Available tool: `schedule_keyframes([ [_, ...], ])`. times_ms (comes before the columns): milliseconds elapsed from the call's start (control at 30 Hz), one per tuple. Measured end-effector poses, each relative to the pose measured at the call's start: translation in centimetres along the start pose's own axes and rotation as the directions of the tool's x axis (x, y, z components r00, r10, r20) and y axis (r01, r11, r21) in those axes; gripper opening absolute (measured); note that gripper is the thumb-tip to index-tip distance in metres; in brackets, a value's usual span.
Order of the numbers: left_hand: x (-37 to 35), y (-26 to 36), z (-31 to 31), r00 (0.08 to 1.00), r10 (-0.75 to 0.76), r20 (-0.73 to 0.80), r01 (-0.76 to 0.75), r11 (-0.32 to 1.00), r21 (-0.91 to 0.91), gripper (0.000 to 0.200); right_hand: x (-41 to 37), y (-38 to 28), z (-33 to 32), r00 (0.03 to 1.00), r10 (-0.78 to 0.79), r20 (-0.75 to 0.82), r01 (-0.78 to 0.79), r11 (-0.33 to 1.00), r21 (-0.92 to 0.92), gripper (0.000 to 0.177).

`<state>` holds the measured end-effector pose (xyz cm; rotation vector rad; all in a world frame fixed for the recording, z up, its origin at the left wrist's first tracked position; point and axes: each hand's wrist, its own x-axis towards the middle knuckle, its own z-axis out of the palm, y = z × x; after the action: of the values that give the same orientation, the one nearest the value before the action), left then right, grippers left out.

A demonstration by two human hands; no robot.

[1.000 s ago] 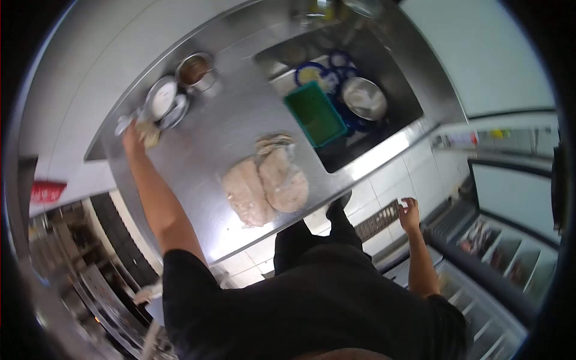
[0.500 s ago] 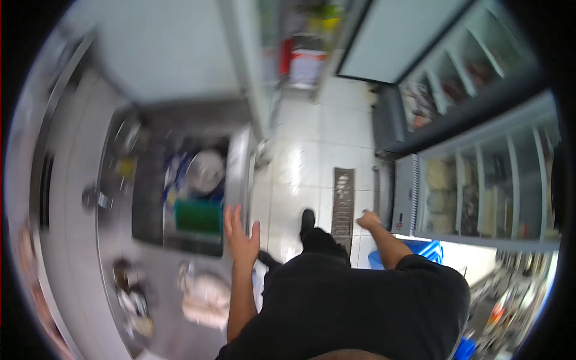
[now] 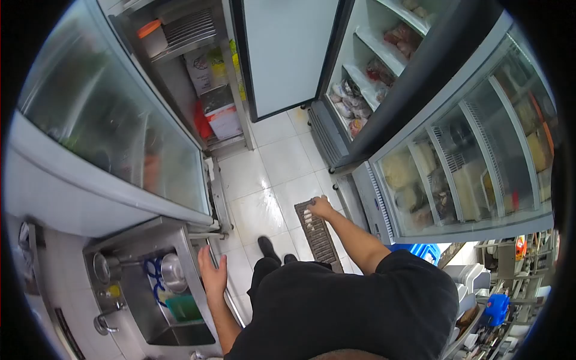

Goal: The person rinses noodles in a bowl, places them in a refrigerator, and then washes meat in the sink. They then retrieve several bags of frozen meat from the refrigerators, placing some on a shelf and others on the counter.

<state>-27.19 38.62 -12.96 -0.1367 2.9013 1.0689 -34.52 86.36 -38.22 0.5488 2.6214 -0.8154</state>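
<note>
My left hand (image 3: 213, 273) is open, with its fingers spread, above the near edge of the steel sink (image 3: 135, 237); nothing is in it. Inside the sink are a round metal bowl (image 3: 173, 273), a green item (image 3: 183, 308) and something blue and looped. My right hand (image 3: 320, 207) is held out over the floor drain grate (image 3: 318, 235). Its fingers are curled in, and no object shows in them.
An upright fridge (image 3: 327, 141) with its door (image 3: 288, 54) swung open holds bagged food. Beside it stands a glass-door fridge (image 3: 462, 174). To the left are another glass-door fridge (image 3: 120, 120) and a shelf unit (image 3: 168, 54). A blue container (image 3: 420, 252) sits low on the right.
My view has swung right and moved forward, bringing the open fridge and the shelf unit further into sight. Both hands have stayed out at my sides, the left still open.
</note>
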Motion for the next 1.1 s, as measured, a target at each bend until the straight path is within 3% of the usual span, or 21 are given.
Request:
schedule_keyframes([
  [167,8.3,-0.8,4.5,0.997,0.033,0.065,-0.032,0.999,-0.006,0.062,9.6,-3.7,-10.9,0.974,-0.073,-0.215,0.078,0.997,0.014,0.058],
  [267,16.3,1.9,6.1,0.996,0.07,0.061,-0.065,0.994,-0.083,0.062,13.5,-5.3,-19.7,0.933,-0.013,-0.361,0.043,0.996,0.077,0.05],
  [333,21.5,2.8,7.8,0.989,0.144,0.028,-0.142,0.988,-0.06,0.061,17.0,-5.2,-26.3,0.899,0.011,-0.438,0.107,0.964,0.243,0.043],
  [367,24.2,4.0,8.1,0.984,0.177,0.038,-0.173,0.982,-0.081,0.062,13.9,-10.9,-31.9,0.794,-0.023,-0.608,0.159,0.972,0.171,0.036],
  [400,27.0,6.0,8.2,0.976,0.211,0.043,-0.206,0.973,-0.105,0.062,16.0,-11.6,-35.7,0.596,-0.153,-0.788,0.267,0.964,0.014,0.029],
  [433,29.8,8.1,8.5,0.967,0.249,0.052,-0.242,0.963,-0.122,0.062,17.7,-11.7,-40.5,0.613,-0.167,-0.773,0.453,0.875,0.17,0.025],
  [467,32.4,10.1,8.8,0.954,0.291,0.07,-0.286,0.956,-0.07,0.062,14.5,-16.7,-46.4,0.496,-0.274,-0.824,0.385,0.92,-0.074,0.025],
  [500,34.7,12.8,8.8,0.937,0.335,0.095,-0.327,0.941,-0.09,0.061,16.6,-17.4,-51.2,0.084,-0.481,-0.873,0.438,0.804,-0.401,0.024],
  [533,36.9,15.6,8.8,0.919,0.378,0.115,-0.367,0.924,-0.108,0.061,17.2,-17.3,-56.1,0.338,-0.276,-0.9,0.443,0.89,-0.107,0.022],
  [567,38.9,18.4,8.9,0.9,0.418,0.125,-0.403,0.906,-0.128,0.06,17.0,-18.9,-60.9,-0.002,-0.451,-0.893,0.383,0.824,-0.417,0.022],
  [633,42.5,23.9,9.5,0.844,0.52,0.133,-0.499,0.851,-0.161,0.059,17.4,-20.1,-70.8,0.126,-0.342,-0.931,0.364,0.889,-0.277,0.032],
  [700,45.0,28.0,11.0,0.79,0.596,0.143,-0.573,0.801,-0.174,0.059,20.8,-18.3,-79.9,-0.012,-0.362,-0.932,0.236,0.905,-0.354,0.038],
  [767,47.3,31.8,12.9,0.737,0.659,0.151,-0.638,0.752,-0.164,0.058,25.3,-14.3,-88.8,0.058,-0.296,-0.953,0.054,0.955,-0.293,0.043],
  [833,49.2,33.9,15.6,0.745,0.646,0.167,-0.621,0.763,-0.179,0.057,28.8,-10.3,-96.9,0.378,0.109,-0.92,0.078,0.986,0.149,0.046],
  [867,49.8,34.5,16.7,0.753,0.631,0.188,-0.601,0.775,-0.196,0.057,30.1,-8.6,-99.1,0.532,0.292,-0.795,0.029,0.932,0.362,0.048],
  [933,50.8,35.5,19.0,0.761,0.607,0.231,-0.568,0.794,-0.217,0.057,32.6,-5.0,-101.4,0.454,0.212,-0.866,-0.236,0.965,0.113,0.05],
  [1000,51.8,36.5,21.2,0.771,0.577,0.27,-0.532,0.816,-0.224,0.057,34.7,-1.8,-103.8,0.407,0.347,-0.845,-0.315,0.921,0.227,0.052],
  [1033,51.9,37.8,21.3,0.795,0.507,0.334,-0.436,0.86,-0.266,0.057,35.7,-0.2,-105.0,0.38,0.412,-0.828,-0.352,0.892,0.282,0.054],
  [1067,51.7,39.7,20.9,0.808,0.436,0.396,-0.334,0.893,-0.301,0.057,37.2,1.8,-108.1,0.419,0.568,-0.709,-0.308,0.823,0.478,0.054],
  [1100,51.9,41.2,21.2,0.811,0.365,0.458,-0.225,0.916,-0.331,0.057,37.6,3.0,-109.1,0.472,0.558,-0.683,-0.231,0.826,0.515,0.055],
])
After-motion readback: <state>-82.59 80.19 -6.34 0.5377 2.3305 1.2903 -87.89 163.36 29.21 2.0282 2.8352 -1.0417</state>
